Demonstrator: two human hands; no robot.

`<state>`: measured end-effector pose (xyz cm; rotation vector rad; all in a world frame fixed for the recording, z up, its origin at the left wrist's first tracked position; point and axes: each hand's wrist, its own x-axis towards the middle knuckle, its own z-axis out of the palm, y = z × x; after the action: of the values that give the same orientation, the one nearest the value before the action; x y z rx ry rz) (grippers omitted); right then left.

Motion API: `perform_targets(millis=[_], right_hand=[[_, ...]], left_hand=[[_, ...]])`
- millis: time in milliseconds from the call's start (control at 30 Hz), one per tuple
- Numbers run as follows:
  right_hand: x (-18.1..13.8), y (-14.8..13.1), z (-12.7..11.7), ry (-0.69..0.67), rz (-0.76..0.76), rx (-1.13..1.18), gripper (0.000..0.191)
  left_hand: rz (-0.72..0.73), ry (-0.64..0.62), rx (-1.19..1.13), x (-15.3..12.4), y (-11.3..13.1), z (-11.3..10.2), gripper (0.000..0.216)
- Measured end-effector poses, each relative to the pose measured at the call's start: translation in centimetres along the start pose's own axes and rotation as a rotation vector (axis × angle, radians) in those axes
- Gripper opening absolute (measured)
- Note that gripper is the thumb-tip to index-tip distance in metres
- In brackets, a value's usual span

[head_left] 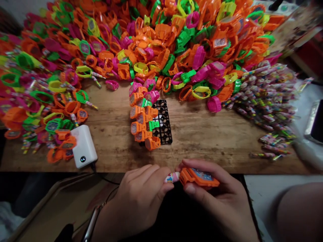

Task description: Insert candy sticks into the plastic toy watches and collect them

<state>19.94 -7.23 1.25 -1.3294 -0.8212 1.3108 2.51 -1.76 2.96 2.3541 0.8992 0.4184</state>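
Low at the table's front edge, my left hand (143,191) pinches a small printed candy tube (172,177), its pale tip pointing right. My right hand (217,198) grips an orange toy watch (199,178) between thumb and fingers, its bluish face tilted up. The tube's tip meets or nearly meets the watch's left end; whether it is inserted I cannot tell. Beyond my hands lies a black plastic grid rack (165,126), its left part covered by several orange, green and pink toy watches (141,117).
A large heap of colourful toy watches (161,43) spans the back of the wooden table (199,137). Printed tubes (270,90) are piled at right. Watches with tubes attached (52,97) lie at left, beside a white power bank (84,146) with a cable.
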Motion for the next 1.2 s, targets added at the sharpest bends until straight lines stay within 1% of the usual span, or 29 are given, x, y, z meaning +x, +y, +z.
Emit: perform_targets(millis=[100, 167, 267, 367, 467, 533, 600, 733, 800, 900, 1067, 1200], right_hand=[[0.4, 0.7, -0.3, -0.049, 0.077, 0.053, 0.029], [0.5, 1.4, -0.7, -0.031, 0.121, 0.056, 0.028], [0.3, 2.0, -1.2, 0.016, 0.158, 0.051, 0.028], [-0.4, 1.6, -1.3, 0.043, 0.125, 0.079, 0.029], [-0.7, 0.7, -0.9, -0.012, 0.086, 0.114, 0.030], [-0.6, 0.4, -0.6, -0.047, 0.089, 0.108, 0.029], [-0.5, 0.4, -0.5, -0.049, 0.104, 0.090, 0.029], [-0.8, 0.5, -0.8, -0.087, 0.124, 0.094, 0.031], [-1.0, 0.4, -1.0, -0.075, 0.145, 0.105, 0.029], [-1.2, 0.3, -0.9, -0.014, 0.166, 0.090, 0.027], [-0.9, 0.5, -0.8, 0.013, 0.085, -0.038, 0.027], [-0.7, 0.7, -0.6, 0.009, 0.141, -0.040, 0.026]], left_hand=[[-0.007, -0.010, -0.054, -0.2, 0.2, -0.1, 0.025], [-0.006, -0.017, -0.084, -0.2, 0.5, -0.3, 0.028], [-0.021, -0.005, -0.060, 0.0, 1.0, -0.6, 0.028], [-0.052, -0.007, -0.038, 0.2, 1.0, -0.5, 0.026], [-0.044, -0.032, -0.038, 0.2, 0.7, -0.3, 0.025], [-0.036, -0.032, -0.011, 0.1, 0.6, -0.2, 0.025], [-0.039, -0.030, 0.011, 0.1, 0.6, -0.1, 0.025], [-0.049, -0.065, -0.022, 0.1, 0.8, 0.1, 0.027], [-0.062, -0.066, -0.029, 0.1, 0.9, 0.2, 0.028], [-0.075, -0.057, -0.015, 0.1, 1.0, 0.3, 0.028], [-0.055, -0.049, 0.001, 0.0, 0.6, 0.5, 0.028], [-0.043, -0.055, -0.010, -0.3, 0.3, 0.8, 0.027]])
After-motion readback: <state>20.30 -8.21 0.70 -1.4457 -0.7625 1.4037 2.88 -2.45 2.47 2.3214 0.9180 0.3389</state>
